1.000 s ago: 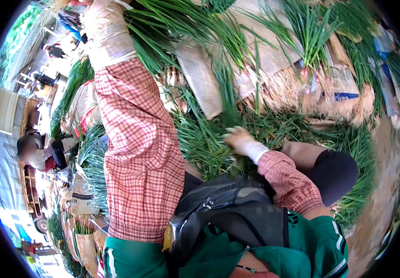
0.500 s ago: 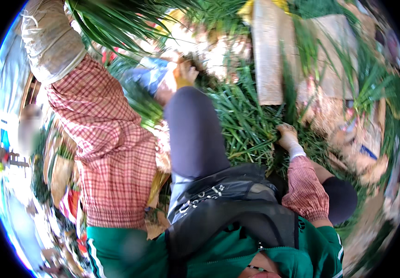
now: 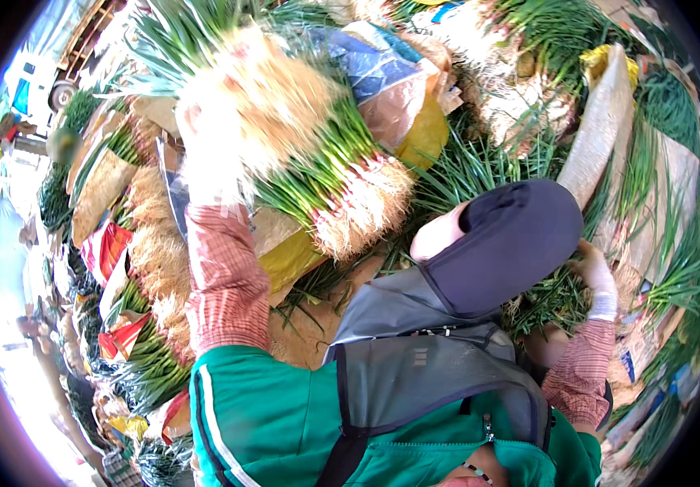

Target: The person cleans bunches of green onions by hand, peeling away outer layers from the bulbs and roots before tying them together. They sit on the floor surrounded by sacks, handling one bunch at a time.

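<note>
My left hand [image 3: 204, 158], in a pale glove at the end of a red plaid sleeve, is raised and closed on a big bundle of green onions [image 3: 285, 105]; the bundle's pale roots face me and its leaves point up and left. A second bundle [image 3: 342, 187] lies just below it. To the right, my gloved right hand [image 3: 592, 272] reaches past my dark-clad knee [image 3: 512, 243], fingers curled into loose green onion leaves [image 3: 557, 300] on the ground.
More root-end bundles and sacks [image 3: 155, 268] are stacked along the left. A yellow bag [image 3: 424, 134] and a bluish plastic bag [image 3: 366, 65] lie behind the bundles, a long pale sack [image 3: 601, 138] to the right. A vehicle [image 3: 37, 81] stands far upper left.
The view has swung to the left. My left arm has brought the onion bundle into view, root end toward me. My right hand stays low in the leaves beside my knee.
</note>
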The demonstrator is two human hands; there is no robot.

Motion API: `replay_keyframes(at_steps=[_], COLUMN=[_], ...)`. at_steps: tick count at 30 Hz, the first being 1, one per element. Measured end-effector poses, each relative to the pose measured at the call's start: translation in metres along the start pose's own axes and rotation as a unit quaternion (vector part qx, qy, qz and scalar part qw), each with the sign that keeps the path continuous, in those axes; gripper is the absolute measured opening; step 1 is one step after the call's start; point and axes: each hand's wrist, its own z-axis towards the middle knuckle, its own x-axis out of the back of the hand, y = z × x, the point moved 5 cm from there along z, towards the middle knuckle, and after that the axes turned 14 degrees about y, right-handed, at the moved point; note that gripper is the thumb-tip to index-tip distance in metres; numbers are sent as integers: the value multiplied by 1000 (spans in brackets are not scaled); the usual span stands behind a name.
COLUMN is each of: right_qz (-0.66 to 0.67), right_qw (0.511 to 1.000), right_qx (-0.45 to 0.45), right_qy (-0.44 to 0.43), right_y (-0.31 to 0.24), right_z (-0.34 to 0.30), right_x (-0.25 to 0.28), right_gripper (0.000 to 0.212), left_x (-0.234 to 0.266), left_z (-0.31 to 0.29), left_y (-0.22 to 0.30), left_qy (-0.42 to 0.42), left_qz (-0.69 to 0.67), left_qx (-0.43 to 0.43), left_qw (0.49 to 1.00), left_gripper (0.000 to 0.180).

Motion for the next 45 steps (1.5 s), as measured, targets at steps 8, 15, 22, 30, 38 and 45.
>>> replay_keyframes(at_steps=[8, 15, 22, 30, 38, 45], right_qz=[-355, 236, 78, -97, -414, -280], right_qw=[727, 904, 956, 948, 781, 870], right_qx=[505, 287, 234, 297, 464, 403], right_qy=[302, -211, -156, -61, 64, -35], right_y=[-224, -459, -459, -441, -465, -445], right_z=[27, 84, 45, 39, 40, 72], right_x=[102, -142, -294, -285, -337, -342], right_gripper=[31, 35, 71, 67, 67, 71], left_x=[121, 74, 119, 107, 171, 146], left_z=[-96, -107, -91, -81, -90, -79], left_y=[-216, -196, -184, -203, -236, -203], left_qy=[167, 131, 355, 190, 317, 250], left_qz=[-167, -263, 73, 239, 466, 496], left_qx=[249, 279, 37, 240, 48, 169], left_qw=[939, 914, 931, 921, 825, 814], left_gripper=[34, 33, 17, 50, 59, 70])
